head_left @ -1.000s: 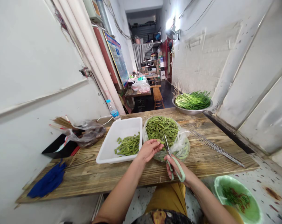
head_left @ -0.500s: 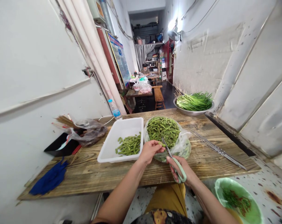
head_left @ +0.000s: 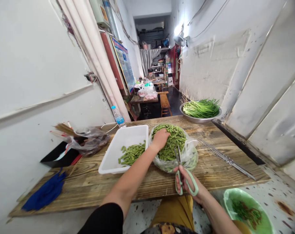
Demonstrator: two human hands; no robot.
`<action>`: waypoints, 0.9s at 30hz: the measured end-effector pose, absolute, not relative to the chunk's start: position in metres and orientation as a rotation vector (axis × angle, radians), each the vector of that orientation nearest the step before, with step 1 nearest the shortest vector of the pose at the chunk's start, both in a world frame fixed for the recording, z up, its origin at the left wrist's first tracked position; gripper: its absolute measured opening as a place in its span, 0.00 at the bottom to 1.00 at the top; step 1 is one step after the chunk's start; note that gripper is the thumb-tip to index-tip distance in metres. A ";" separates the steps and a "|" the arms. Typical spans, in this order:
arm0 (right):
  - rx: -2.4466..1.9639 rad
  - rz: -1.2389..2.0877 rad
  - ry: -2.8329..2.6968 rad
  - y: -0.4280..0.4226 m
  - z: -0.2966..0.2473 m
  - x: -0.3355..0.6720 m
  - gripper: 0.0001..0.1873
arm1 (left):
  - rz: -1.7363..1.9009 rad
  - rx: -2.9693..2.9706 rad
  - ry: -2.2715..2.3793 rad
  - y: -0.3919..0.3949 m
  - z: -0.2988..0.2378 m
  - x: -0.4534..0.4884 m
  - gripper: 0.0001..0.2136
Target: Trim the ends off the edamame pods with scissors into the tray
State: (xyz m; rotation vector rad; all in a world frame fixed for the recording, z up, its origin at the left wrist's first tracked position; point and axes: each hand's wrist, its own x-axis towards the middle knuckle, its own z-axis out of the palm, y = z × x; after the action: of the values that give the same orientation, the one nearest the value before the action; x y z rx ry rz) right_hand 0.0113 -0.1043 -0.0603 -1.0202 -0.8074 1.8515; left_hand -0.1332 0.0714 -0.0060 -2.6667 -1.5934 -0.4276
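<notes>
My left hand (head_left: 159, 138) reaches into a clear plastic bag (head_left: 189, 157) heaped with green edamame pods (head_left: 174, 142); its fingers curl down onto the pods, and what they grip is hidden. My right hand (head_left: 188, 182) holds green-handled scissors (head_left: 181, 175) at the near side of the bag, blades pointing up and away over its rim. A white plastic tray (head_left: 124, 140) to the left of the bag holds a smaller pile of pods (head_left: 132, 154). All of it rests on a wooden plank table (head_left: 93, 182).
A metal bowl of green chives (head_left: 201, 109) sits at the far right. Metal skewers (head_left: 225, 158) lie right of the bag. A water bottle (head_left: 118, 115), bagged bamboo sticks (head_left: 85, 138) and a blue cloth (head_left: 43, 194) are on the left. A green-lined bin (head_left: 247, 213) stands on the floor.
My left hand left the scissor blades and moved forward into the bag of pods. My right hand with the scissors dropped slightly toward me.
</notes>
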 end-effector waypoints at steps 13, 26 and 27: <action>-1.123 1.743 -0.881 -0.100 -0.062 0.015 0.27 | -0.747 -2.890 -1.756 0.064 -0.010 -0.146 0.09; -1.244 1.483 -1.303 -0.094 -0.056 0.020 0.24 | -1.021 -3.424 -2.001 0.003 -0.007 -0.160 0.12; -1.250 1.467 -1.320 -0.095 -0.055 0.022 0.23 | -1.023 -3.439 -2.007 0.004 -0.005 -0.160 0.12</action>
State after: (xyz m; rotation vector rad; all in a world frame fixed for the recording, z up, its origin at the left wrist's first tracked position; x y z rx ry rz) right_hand 0.0216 -0.0946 -0.0545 -1.2501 -1.3199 1.4671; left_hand -0.1601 0.0041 -0.0054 -3.4393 -2.0070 -1.0234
